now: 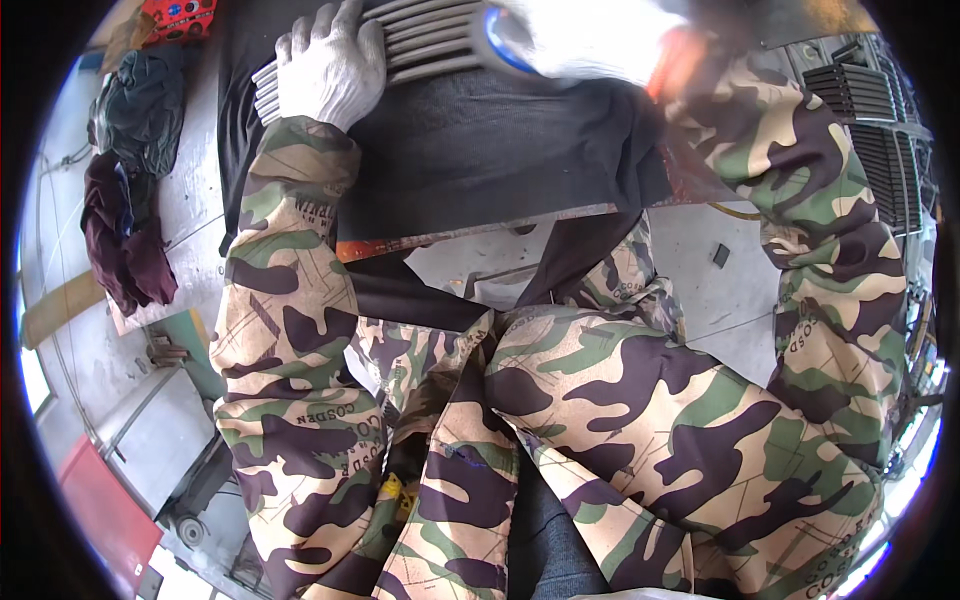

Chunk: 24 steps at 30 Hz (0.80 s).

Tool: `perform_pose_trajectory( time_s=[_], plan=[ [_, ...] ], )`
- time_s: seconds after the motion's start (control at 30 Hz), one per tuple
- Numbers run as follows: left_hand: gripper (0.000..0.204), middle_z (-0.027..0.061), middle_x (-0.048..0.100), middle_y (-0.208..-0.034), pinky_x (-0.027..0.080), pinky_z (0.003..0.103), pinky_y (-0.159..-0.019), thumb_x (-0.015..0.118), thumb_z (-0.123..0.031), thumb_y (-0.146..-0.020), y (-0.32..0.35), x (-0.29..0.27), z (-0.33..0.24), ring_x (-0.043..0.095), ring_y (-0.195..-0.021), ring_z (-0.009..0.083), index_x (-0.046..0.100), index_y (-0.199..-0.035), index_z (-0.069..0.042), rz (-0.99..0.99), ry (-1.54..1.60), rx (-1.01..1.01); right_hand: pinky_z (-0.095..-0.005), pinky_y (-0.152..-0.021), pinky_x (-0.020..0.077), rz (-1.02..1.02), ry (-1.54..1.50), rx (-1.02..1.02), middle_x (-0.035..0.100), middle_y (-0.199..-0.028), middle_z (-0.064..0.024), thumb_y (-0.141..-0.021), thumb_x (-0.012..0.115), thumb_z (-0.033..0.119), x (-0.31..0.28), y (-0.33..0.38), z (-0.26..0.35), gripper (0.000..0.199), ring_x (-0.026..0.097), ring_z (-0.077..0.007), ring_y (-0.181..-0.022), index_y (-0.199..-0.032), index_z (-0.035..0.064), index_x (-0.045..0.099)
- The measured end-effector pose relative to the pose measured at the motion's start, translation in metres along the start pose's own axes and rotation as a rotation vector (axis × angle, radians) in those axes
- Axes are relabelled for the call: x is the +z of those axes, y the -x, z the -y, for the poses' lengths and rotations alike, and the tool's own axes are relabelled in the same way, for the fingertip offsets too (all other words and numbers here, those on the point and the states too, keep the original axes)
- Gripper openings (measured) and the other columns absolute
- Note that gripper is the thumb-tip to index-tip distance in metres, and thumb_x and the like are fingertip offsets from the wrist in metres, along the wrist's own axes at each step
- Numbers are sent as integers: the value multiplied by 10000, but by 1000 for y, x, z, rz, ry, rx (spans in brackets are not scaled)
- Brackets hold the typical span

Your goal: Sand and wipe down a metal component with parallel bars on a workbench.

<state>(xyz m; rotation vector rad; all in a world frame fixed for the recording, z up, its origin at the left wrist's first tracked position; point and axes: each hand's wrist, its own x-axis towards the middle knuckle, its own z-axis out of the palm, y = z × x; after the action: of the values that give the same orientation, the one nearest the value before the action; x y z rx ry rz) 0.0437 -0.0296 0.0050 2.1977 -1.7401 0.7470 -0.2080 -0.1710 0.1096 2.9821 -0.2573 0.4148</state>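
Note:
My left hand [330, 75], in a white knit glove, lies across the left part of a row of slim grey metal bars [432, 40]. Its fingers are slightly apart and stretched over the bars toward the far side. At the right part of the bars is my right hand [600, 40], white-gloved with an orange cuff and smeared by motion. A curved blue edge [505, 42] shows at its left side; I cannot make out what it belongs to. The right fingers are too blurred to read. Beneath the bars lies a black cloth [490, 150].
The cloth drapes over a bench with a worn orange-red edge [375, 247]. Dark garments [125, 235] hang at the left, near a red printed item [180, 20]. More dark bars [870, 130] are stacked in a rack at the right. Below left stands a pale cabinet [160, 440].

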Motion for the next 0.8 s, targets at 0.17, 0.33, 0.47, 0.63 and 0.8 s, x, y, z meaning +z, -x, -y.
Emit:
perform_pose_trajectory(
  time_s=[0.17,0.33,0.47,0.63,0.8],
  plan=[
    [426,165,653,-1340,409,530,-1087,528,-330,-1015,8,-4,9,586,-1246,410,630,-1354,-95,-30,-64,-7,-506,-773,560,-61,-3,24,665,-934,-219,-865,626,251,11,-46,-8,237,678,-406,-908,-951,33,663],
    [405,185,657,-1325,423,521,-1062,554,-312,-1001,11,-8,-12,597,-1225,404,652,-1313,-74,-134,-45,28,-497,-774,558,6,-19,-15,652,-942,-211,-876,629,262,5,-25,7,240,673,-401,-896,-968,41,653],
    [378,169,685,-1256,429,508,-1051,567,-302,-996,9,-11,-15,607,-1198,386,662,-1276,-68,-119,-55,35,-500,-764,554,-61,47,43,651,-938,-225,-869,624,260,19,-46,-19,232,670,-412,-893,-955,47,656],
    [302,216,677,-1233,442,491,-1056,592,-274,-987,0,-5,-7,614,-1178,407,667,-1147,-28,-102,122,41,-515,-775,548,-26,2,6,645,-931,-211,-857,653,278,9,-15,-7,257,668,-409,-893,-991,58,653],
    [404,232,619,-1367,405,493,-1125,552,-292,-1023,4,-5,2,556,-1296,420,614,-1315,-19,-90,61,29,-497,-734,551,-162,53,-19,647,-883,-211,-862,632,243,15,-41,-21,206,670,-401,-838,-935,52,656]
  ],
)
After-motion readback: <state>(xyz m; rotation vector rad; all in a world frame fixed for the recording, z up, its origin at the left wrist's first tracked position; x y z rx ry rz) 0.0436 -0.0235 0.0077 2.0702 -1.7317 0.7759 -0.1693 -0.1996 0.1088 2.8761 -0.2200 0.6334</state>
